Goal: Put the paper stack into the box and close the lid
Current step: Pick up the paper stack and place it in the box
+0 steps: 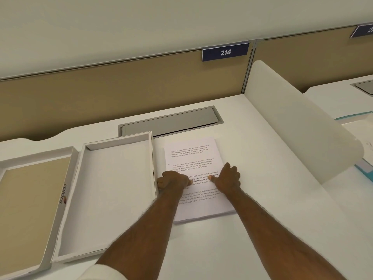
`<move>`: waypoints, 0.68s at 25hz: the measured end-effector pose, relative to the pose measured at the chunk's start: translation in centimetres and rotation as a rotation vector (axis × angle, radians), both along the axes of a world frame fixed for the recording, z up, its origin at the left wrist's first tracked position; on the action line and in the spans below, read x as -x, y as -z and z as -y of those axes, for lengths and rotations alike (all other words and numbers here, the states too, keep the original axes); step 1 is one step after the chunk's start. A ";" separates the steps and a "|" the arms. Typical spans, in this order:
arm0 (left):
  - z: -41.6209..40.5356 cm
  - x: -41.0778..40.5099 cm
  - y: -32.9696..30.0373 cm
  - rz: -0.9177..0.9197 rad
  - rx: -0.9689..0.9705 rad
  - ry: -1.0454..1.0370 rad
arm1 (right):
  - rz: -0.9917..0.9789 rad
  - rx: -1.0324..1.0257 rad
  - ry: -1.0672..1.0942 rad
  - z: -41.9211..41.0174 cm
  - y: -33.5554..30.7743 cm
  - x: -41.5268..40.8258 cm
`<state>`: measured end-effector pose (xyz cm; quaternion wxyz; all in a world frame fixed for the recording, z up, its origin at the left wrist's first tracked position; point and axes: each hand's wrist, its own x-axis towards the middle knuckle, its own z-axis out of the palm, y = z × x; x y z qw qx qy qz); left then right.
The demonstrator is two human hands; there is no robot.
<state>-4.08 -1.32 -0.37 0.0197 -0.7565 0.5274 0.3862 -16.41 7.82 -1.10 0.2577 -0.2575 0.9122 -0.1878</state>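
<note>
Two hands are in view, and we see both placed on the paper stack (pixel 196 178), which lies flat on the white bench (pixel 262 229) just right of the box (pixel 113 190). We note that the left hand (pixel 174 181) grips the stack's left edge, thumb on the top sheet and fingers curled down over the side, close against the box's right wall. The right hand (pixel 227 178) grips the right edge the same way, thumb pressed on the printed page, fingers wrapped over the side. The stack's underside appears to rest on the bench; we cannot tell whether it is lifted at all. The box stands open and holds nothing, white inside. Its lid (pixel 30 201) lies further left, inner face up, touching or just beside the box's left wall. Behind the stack we see a grey cable hatch (pixel 171 121) set into the bench, and a blue sign (pixel 225 52) reading 214 on the partition
</note>
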 end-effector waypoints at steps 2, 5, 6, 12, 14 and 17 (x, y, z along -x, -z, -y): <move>-0.1 0.0 0.0 0.018 0.020 -0.002 | -0.007 -0.005 0.005 0.0 0.1 -0.1; -0.7 0.2 -0.4 0.046 0.052 0.019 | -0.013 -0.008 0.011 0.0 0.2 -0.2; -0.7 0.2 -0.4 0.025 0.060 0.014 | -0.007 -0.003 0.012 0.1 0.2 -0.2; -1.1 -0.3 -0.6 -0.185 0.104 -0.102 | -0.018 -0.006 0.010 -0.1 0.1 -0.5; -0.9 -0.5 -0.7 -0.229 0.131 -0.112 | -0.020 -0.012 0.001 -0.1 0.2 -0.5; -0.7 -0.9 -1.3 -0.320 0.132 -0.132 | -0.008 -0.016 0.012 -0.1 0.2 -0.5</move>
